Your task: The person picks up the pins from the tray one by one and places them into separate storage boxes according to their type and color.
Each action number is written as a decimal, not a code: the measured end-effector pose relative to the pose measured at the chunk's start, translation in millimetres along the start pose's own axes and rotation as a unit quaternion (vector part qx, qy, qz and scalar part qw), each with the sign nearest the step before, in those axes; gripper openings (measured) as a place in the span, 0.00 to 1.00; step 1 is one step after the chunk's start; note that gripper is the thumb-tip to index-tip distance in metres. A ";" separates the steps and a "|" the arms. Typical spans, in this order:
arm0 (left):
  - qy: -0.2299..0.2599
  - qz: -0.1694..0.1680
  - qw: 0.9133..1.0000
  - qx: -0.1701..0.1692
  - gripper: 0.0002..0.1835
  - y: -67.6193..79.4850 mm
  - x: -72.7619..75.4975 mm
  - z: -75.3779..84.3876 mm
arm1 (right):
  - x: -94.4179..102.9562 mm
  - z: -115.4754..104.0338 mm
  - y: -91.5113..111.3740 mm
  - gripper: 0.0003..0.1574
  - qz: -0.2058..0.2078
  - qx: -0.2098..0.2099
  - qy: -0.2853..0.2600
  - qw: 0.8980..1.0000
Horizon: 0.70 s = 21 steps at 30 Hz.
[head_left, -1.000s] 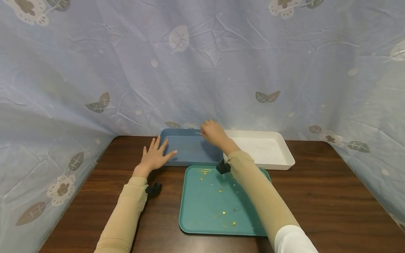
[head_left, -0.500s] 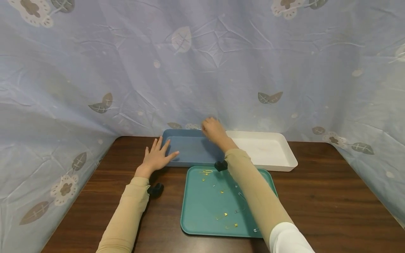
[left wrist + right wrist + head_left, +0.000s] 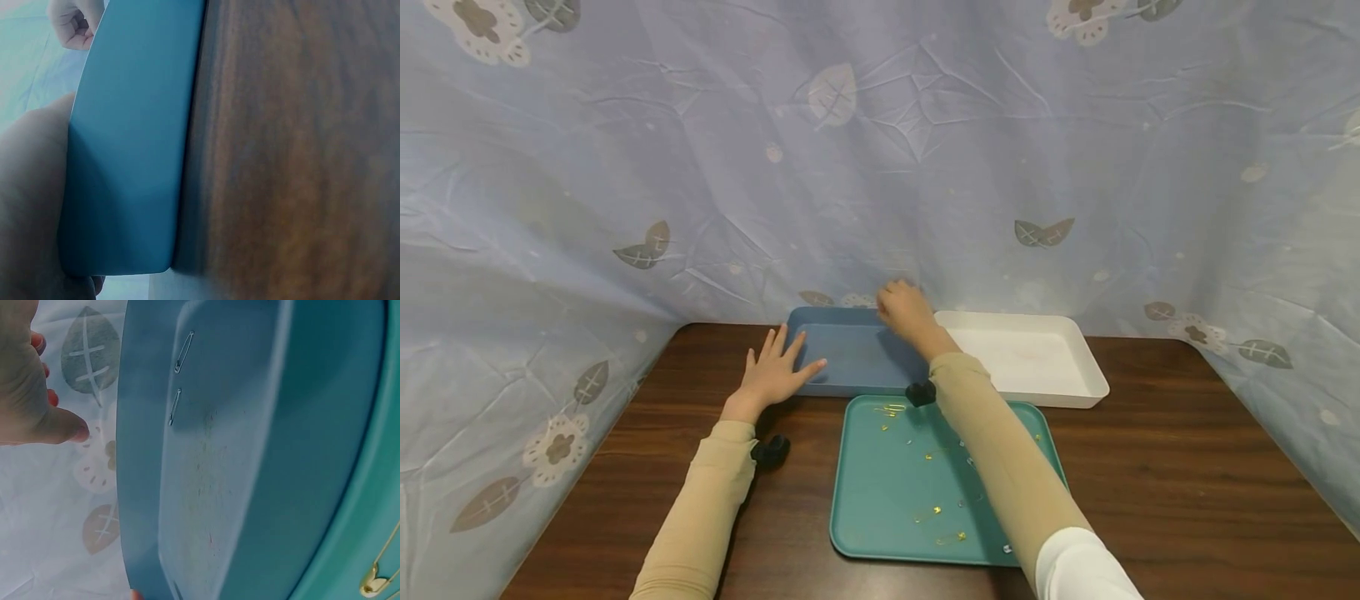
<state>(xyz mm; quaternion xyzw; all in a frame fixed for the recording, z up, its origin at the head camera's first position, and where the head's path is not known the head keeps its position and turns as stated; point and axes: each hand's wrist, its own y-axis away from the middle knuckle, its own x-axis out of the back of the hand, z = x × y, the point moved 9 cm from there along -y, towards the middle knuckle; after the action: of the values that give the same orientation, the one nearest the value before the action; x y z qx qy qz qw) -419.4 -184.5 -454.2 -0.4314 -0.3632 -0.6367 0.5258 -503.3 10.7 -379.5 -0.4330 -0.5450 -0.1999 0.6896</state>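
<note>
My left hand (image 3: 772,373) rests with spread fingers over the left end of a shallow blue tray (image 3: 842,346). In the left wrist view, that hand (image 3: 31,187) lies against the tray's side wall (image 3: 131,144). My right hand (image 3: 910,315) hovers above the tray's far edge. The right wrist view shows the same hand (image 3: 31,400) with its fingers loosely bent, the thumb stretched out and nothing held. Two silver safety pins, a farther one (image 3: 184,353) and a nearer one (image 3: 175,407), lie on the tray floor beside the far wall.
A green tray (image 3: 880,492) in front holds several gold and silver safety pins, one gold pin (image 3: 373,581) near its edge; my right forearm crosses over it. A white tray (image 3: 1030,354) adjoins on the right. A patterned cloth (image 3: 910,208) hangs close behind.
One second ago a silver safety pin showed at my right fingertips; now none shows there, and that hand has barely shifted. My left hand keeps its place on the blue tray.
</note>
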 end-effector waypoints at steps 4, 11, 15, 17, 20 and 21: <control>0.001 0.000 1.000 -0.001 0.49 0.5 0.5 -0.1 | 0.3 -1.2 1.3 0.07 -0.006 -0.003 -0.001 1.000; 0.001 0.002 1.000 0.000 0.49 -0.7 -0.3 0.0 | 7.7 -5.0 9.0 0.05 -0.005 -0.003 -0.011 1.000; 0.002 -0.003 1.000 0.001 0.49 -1.1 -2.3 -0.9 | 11.4 -8.0 14.0 0.07 -0.004 0.006 -0.012 1.000; 0.003 -0.005 1.000 0.000 0.50 -1.4 -3.3 -1.3 | 14.3 -9.6 16.4 0.07 0.000 0.011 -0.008 1.000; 0.003 -0.005 1.000 -0.001 0.50 -1.5 -3.1 -1.5 | 20.1 -11.6 20.2 0.08 0.011 0.018 0.000 1.000; 0.002 -0.005 1.000 -0.001 0.50 -1.5 -2.8 -1.6 | 22.0 -12.3 21.7 0.08 0.014 0.021 0.002 1.000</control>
<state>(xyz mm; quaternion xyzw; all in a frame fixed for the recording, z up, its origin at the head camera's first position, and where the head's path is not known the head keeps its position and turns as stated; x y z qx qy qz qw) -420.9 -184.7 -457.4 -0.4294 -0.3636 -0.6402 0.5230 -472.8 16.8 -367.8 -0.4255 -0.5413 -0.1792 0.7027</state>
